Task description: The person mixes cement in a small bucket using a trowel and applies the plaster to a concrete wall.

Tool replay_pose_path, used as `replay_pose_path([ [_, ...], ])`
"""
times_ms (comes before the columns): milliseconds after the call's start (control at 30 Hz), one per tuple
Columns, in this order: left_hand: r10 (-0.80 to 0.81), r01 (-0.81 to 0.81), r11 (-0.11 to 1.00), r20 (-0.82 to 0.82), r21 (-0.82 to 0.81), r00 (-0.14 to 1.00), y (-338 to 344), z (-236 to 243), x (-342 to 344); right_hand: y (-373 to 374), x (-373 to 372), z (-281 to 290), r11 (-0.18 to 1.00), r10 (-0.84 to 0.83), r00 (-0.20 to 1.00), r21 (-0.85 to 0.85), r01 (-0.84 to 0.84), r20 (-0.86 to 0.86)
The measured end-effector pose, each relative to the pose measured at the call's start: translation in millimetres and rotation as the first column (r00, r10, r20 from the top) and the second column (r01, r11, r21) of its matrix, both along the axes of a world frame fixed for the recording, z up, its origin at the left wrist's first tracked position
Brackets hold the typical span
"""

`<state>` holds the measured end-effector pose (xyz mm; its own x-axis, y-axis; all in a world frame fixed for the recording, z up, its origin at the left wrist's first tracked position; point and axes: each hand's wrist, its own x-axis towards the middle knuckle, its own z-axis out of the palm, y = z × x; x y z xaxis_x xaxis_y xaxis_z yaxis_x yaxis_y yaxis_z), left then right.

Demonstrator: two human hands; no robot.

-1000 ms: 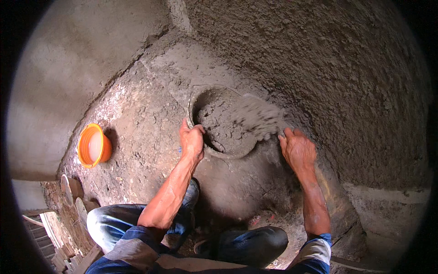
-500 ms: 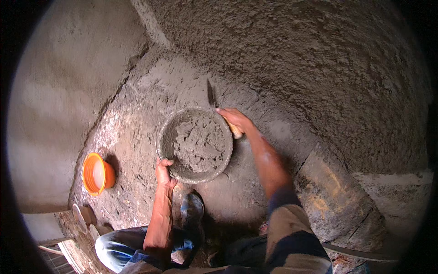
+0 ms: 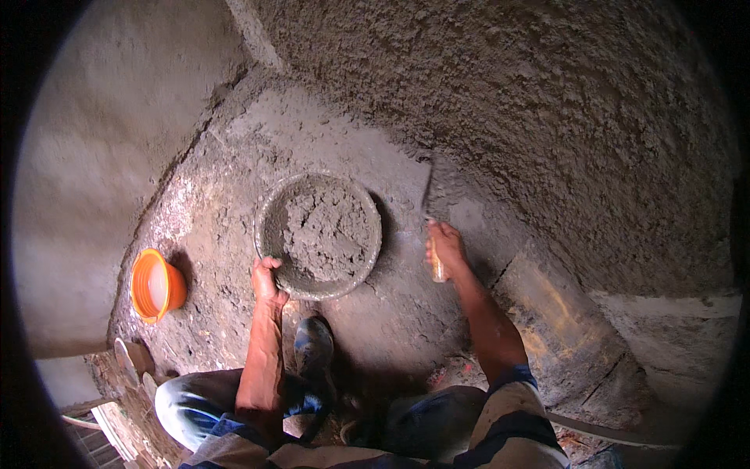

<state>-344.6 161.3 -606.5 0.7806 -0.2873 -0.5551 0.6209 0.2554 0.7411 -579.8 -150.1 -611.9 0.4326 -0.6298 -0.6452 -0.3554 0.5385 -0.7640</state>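
My left hand grips the near-left rim of a round basin, thumb over the edge. Wet grey mortar is heaped inside it. To the right of the basin, my right hand is closed around the pale wooden handle of a trowel. Its blade is seen nearly edge-on and points away from me, close to the foot of the rough mortar-coated wall. Whether the blade touches the wall I cannot tell.
An orange bucket with cloudy liquid stands on the mortar-spattered floor at left. Nearer me lies a pale round container. A smoother grey wall rises on the left. My boot is just below the basin.
My right hand has carried the trowel rightward, from the basin's far right rim to beside the rough wall. My left hand stays on the rim. The whole view has shifted slightly.
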Motion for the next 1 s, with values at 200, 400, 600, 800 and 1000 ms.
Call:
replay_pose_path([
  [200,0.009,-0.012,0.999,0.065,0.05,0.998,-4.2,3.3,-5.3,14.6,-100.9,49.4,0.988,0.151,0.98,0.065,-0.143,-0.13],
  [400,0.022,-0.022,0.999,0.024,0.031,0.999,-2.9,8.0,-7.7,20.4,-143.6,57.8,0.385,0.545,0.49,-0.315,-0.867,-0.68],
  [600,0.031,-0.03,0.999,-0.007,0.034,1.0,-23.9,24.9,-8.5,-80.9,-138.0,60.4,0.28,0.19,0.413,-0.354,-0.892,-0.891],
  [800,0.033,-0.034,0.999,0.035,0.04,0.999,-30.5,47.3,-19.5,-65.1,-120.1,86.4,0.308,0.111,0.377,-0.329,-0.893,-0.919],
  [1000,0.083,-0.078,0.996,0.099,-0.052,0.992,-44.4,75.9,-30.5,-33.6,-97.2,124.0,0.118,-0.012,0.394,-0.392,-0.912,-0.919],
])
